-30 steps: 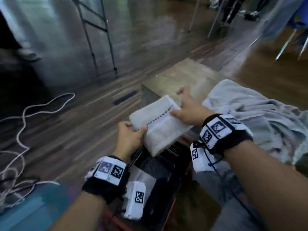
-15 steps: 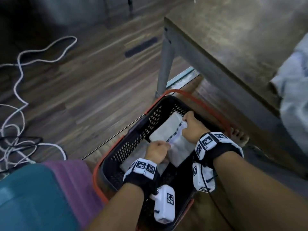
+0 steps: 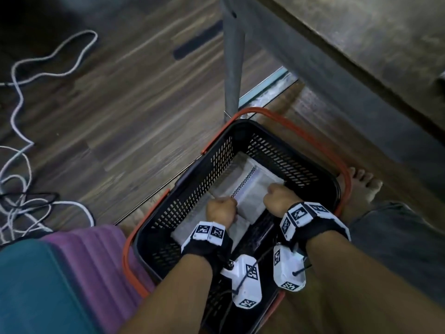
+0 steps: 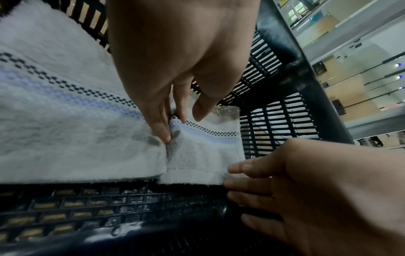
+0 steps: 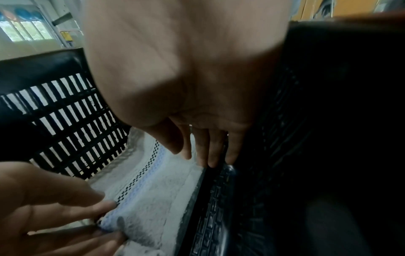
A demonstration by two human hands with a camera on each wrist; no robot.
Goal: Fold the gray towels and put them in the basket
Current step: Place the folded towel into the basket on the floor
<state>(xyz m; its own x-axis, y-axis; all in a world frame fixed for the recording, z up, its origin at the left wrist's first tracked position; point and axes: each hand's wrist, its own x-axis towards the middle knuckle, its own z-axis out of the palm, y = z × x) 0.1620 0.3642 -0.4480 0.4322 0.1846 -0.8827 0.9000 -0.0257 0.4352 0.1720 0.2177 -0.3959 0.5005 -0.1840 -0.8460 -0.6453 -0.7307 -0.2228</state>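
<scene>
Both hands are down in the basket (image 3: 218, 155) — the left hand (image 3: 220, 210) pinching the folded gray towel (image 3: 250, 189) at its striped band, the right hand (image 3: 279, 197) straight-fingered along its edge — and should release gently so the fold stays flat.

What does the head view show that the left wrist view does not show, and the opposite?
Only the head view shows the floor with the white cable, the table leg, a bare foot and the basket's orange handle. Only the left wrist view shows the left fingers pressing into the towel's striped edge, and a bright room beyond the basket. Both show the left hand, the right hand, the folded towel and the black basket.
</scene>
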